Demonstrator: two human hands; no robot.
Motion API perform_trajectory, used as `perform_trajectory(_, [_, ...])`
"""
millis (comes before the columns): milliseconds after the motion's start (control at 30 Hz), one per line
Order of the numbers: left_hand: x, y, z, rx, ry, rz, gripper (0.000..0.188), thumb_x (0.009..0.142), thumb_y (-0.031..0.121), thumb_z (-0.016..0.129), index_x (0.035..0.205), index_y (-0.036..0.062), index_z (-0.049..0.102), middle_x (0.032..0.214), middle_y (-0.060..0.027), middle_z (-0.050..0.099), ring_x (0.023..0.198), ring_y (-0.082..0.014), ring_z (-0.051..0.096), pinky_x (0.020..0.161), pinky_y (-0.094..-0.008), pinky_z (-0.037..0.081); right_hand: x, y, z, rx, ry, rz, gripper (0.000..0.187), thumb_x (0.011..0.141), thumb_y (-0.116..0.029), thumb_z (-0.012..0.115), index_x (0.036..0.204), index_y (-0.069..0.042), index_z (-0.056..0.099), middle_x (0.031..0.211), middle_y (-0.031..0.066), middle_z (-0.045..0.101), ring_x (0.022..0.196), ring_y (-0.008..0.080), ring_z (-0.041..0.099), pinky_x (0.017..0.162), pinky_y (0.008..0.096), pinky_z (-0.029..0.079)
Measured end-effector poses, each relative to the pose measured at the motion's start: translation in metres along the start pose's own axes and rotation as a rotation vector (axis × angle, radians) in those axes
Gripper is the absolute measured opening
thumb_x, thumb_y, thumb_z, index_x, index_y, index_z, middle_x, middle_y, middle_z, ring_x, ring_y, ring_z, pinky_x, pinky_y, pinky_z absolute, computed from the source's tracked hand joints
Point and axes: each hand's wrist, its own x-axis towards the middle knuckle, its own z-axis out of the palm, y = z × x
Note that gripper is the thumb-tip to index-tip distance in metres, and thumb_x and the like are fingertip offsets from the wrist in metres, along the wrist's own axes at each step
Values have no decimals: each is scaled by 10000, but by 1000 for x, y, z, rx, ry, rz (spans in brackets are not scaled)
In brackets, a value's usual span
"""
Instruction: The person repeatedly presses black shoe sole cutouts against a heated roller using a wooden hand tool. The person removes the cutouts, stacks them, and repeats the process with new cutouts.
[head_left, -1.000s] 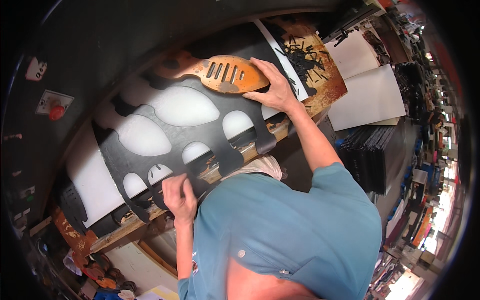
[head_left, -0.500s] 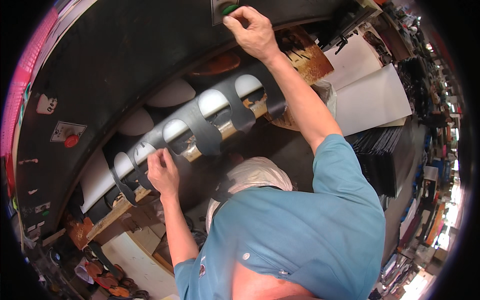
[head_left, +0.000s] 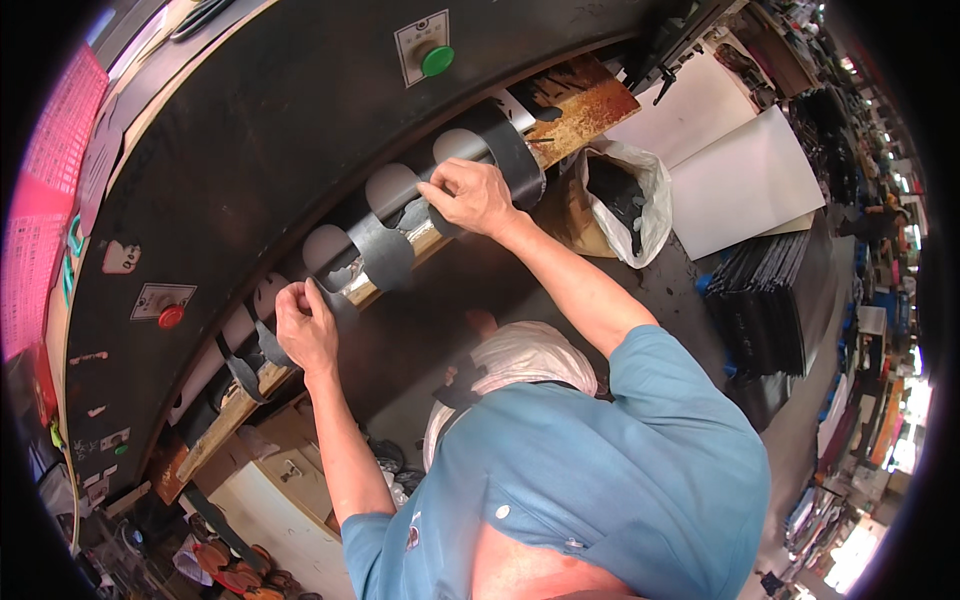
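A black flexible sheet (head_left: 385,258) with a row of rounded cut-outs lies across a pale surface (head_left: 388,190) under the machine's dark front panel (head_left: 300,110). Its narrow strips hang over the near edge. My right hand (head_left: 472,195) is closed in a pinch at one of the strips toward the right. Farther left, my left hand (head_left: 306,330) pinches the sheet's near edge, its fingertips partly hiding the grip. A green push button (head_left: 437,61) sits on the panel above my right hand. Left of my left hand is a red button (head_left: 171,316).
A wooden ledge (head_left: 225,435) runs along the machine's front. To the right stand a white bag (head_left: 655,205) with dark scraps, pale boards (head_left: 745,185) and a stack of black sheets (head_left: 765,310). A pink basket (head_left: 50,210) is at the far left.
My right hand has left the green button and come down to the black sheet's strip. My left hand stays at the sheet's near edge. The whole view has shifted somewhat.
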Motion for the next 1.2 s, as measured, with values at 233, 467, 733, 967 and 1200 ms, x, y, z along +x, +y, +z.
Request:
perform_trajectory(233, [-1, -1, -3, -9, -38, -25, 170, 1006, 181, 753, 980, 45, 655, 829, -79, 638, 704, -245, 623, 691, -401, 528, 3, -4, -5, -9, -87, 37, 244, 905, -243, 827, 812, -62, 693, 690, 71, 619, 586, 226, 615, 578, 371, 487])
perform_trajectory(467, [-5, 1, -3, -56, -36, -74, 187, 999, 183, 769, 969, 33, 662, 802, -83, 619, 689, -247, 593, 683, -398, 514, 0, 9, -8, 21, -204, 136, 242, 908, -259, 823, 847, -53, 712, 701, 73, 605, 600, 194, 558, 592, 360, 463])
perform_trajectory(733, [8, 10, -23, -103, -231, -133, 168, 979, 134, 776, 954, 16, 658, 835, -123, 658, 709, -294, 638, 670, -413, 531, 28, -1, -29, 213, -439, 477, 235, 918, -253, 836, 869, -34, 764, 661, 15, 652, 626, 77, 582, 605, 281, 484])
perform_trajectory(967, [85, 0, -29, -82, -227, -78, 125, 1005, 108, 719, 1020, -15, 738, 935, -211, 742, 820, -398, 723, 751, -461, 564, 134, 23, -1, -232, -354, -188, 805, 813, -369, 925, 1461, -12, 607, 1462, 232, 580, 1355, 392, 568, 1148, 446, 476])
perform_trajectory(1200, [190, -32, 84, -8, -244, 59, 426, 1044, 154, 656, 1427, -29, 619, 1445, -272, 630, 1344, -464, 583, 1188, -513, 441, 184, 40, 35, -189, -799, -239, 988, 708, -371, 875, 1579, -90, 502, 1558, 252, 480, 1358, 411, 502, 1193, 483, 456])
